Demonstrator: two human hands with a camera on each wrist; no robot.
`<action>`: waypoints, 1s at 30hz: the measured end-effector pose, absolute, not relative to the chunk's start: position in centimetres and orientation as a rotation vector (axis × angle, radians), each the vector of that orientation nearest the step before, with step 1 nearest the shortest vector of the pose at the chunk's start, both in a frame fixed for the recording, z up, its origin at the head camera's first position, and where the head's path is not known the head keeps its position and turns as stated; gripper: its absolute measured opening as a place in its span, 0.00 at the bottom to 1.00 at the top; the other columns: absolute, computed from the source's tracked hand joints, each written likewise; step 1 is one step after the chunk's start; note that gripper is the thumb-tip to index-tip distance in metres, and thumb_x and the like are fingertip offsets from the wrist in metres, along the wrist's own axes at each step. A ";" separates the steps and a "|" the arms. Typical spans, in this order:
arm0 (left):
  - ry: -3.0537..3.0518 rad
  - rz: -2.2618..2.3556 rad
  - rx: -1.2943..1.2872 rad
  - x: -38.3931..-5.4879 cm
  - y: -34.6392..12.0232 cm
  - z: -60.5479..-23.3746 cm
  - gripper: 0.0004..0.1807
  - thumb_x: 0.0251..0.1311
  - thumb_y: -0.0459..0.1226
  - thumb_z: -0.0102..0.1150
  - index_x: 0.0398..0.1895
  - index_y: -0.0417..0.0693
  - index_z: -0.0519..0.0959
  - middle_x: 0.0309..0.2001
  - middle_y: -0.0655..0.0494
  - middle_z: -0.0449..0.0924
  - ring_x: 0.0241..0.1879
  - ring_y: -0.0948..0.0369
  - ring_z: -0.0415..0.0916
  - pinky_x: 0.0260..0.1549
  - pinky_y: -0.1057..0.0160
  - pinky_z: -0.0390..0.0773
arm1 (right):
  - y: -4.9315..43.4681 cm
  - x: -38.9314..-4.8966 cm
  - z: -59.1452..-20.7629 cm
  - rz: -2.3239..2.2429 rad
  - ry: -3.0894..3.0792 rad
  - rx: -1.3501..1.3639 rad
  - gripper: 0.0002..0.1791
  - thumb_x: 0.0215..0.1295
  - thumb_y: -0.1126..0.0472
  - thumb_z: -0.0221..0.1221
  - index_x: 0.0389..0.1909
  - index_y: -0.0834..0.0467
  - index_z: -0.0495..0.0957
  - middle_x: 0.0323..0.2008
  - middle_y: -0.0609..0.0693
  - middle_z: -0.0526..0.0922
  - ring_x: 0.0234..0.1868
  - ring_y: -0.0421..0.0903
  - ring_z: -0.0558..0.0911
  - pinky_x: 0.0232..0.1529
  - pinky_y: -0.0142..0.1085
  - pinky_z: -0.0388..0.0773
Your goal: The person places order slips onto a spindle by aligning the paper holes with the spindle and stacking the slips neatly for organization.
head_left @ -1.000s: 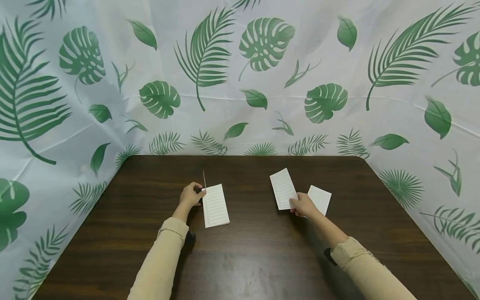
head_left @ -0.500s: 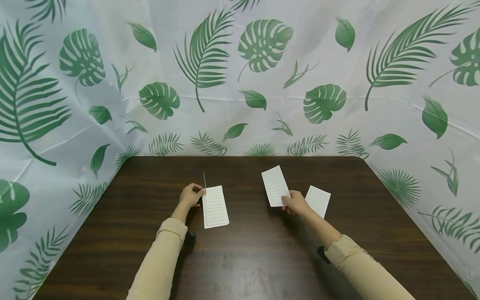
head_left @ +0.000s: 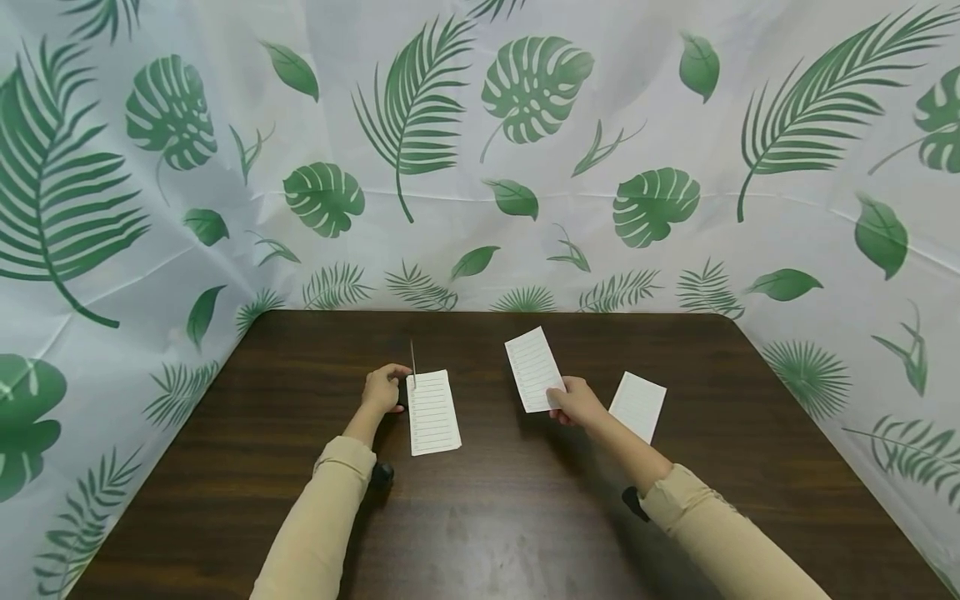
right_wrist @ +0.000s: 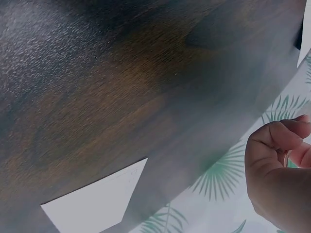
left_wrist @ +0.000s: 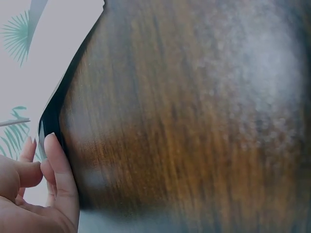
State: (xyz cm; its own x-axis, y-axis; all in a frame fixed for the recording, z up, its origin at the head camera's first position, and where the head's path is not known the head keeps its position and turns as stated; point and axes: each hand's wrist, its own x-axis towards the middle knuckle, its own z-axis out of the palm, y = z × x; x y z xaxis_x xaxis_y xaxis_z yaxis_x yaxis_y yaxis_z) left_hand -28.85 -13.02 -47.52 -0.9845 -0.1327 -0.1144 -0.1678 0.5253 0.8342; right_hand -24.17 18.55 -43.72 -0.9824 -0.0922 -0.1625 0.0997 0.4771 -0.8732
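A thin upright pin (head_left: 412, 358) rises through the upper left corner of a small stack of lined sheets (head_left: 435, 417), as on a paper spike; its black base (head_left: 402, 393) shows at the stack's left edge. My left hand (head_left: 381, 392) holds that base from the left, fingertips (left_wrist: 56, 145) against the black edge in the left wrist view. Between thumb and fingers, my right hand (head_left: 577, 402) pinches the near right corner of a lined sheet (head_left: 533, 368), tilted over the table to the right of the stack. The right wrist view shows this hand (right_wrist: 272, 165) curled.
Another white sheet (head_left: 639, 406) lies on the dark wooden table (head_left: 495, 500) behind my right forearm, and it also appears as a white sheet (right_wrist: 99, 199) in the right wrist view. A leaf-patterned curtain (head_left: 450, 150) hangs around the table's back and sides.
My right hand has carried its sheet leftward and slightly away from me, closer to the stack. The left hand stays in place, its thumb now off the sheets' edge.
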 end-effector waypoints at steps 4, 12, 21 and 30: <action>2.717 1.492 -0.283 -28.8 -13.0 -47.5 0.15 0.68 0.28 0.41 0.47 0.42 0.78 0.59 0.32 0.62 0.44 0.40 0.69 0.14 0.71 0.78 | 18.3 -24.3 -43.8 -1.513 2.533 0.004 0.12 0.63 0.68 0.44 0.39 0.73 0.70 0.12 0.45 0.70 0.11 0.36 0.66 0.13 0.24 0.62; 2.665 1.558 -0.311 -28.6 -13.0 -46.9 0.15 0.69 0.28 0.40 0.50 0.41 0.77 0.57 0.35 0.65 0.42 0.44 0.71 0.16 0.69 0.79 | 17.4 -24.2 -43.1 -1.545 2.497 -0.020 0.12 0.64 0.68 0.44 0.40 0.73 0.69 0.12 0.44 0.70 0.11 0.36 0.66 0.13 0.24 0.62; 2.637 1.619 -0.305 -29.8 -14.1 -48.1 0.12 0.68 0.30 0.44 0.46 0.44 0.78 0.49 0.41 0.75 0.40 0.48 0.75 0.21 0.62 0.83 | 15.9 -24.2 -42.8 -1.588 2.434 -0.037 0.12 0.65 0.68 0.44 0.41 0.73 0.69 0.12 0.44 0.71 0.11 0.36 0.66 0.13 0.24 0.63; 2.820 1.409 -0.132 -28.3 -15.0 -45.9 0.13 0.69 0.35 0.48 0.48 0.36 0.78 0.47 0.35 0.77 0.33 0.47 0.80 0.19 0.66 0.82 | 14.8 -23.7 -42.3 -1.651 2.369 -0.095 0.11 0.67 0.68 0.44 0.41 0.72 0.69 0.12 0.43 0.70 0.12 0.35 0.66 0.14 0.24 0.61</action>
State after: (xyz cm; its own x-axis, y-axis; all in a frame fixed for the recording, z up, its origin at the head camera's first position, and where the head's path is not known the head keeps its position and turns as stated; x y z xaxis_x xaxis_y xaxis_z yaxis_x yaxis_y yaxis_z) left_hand -28.29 -14.95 -45.95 -0.9964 -0.0805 -0.0253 -0.0685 0.5977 0.7988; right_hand -23.66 14.77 -42.28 -0.9661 -0.1959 -0.1682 0.0900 0.3552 -0.9305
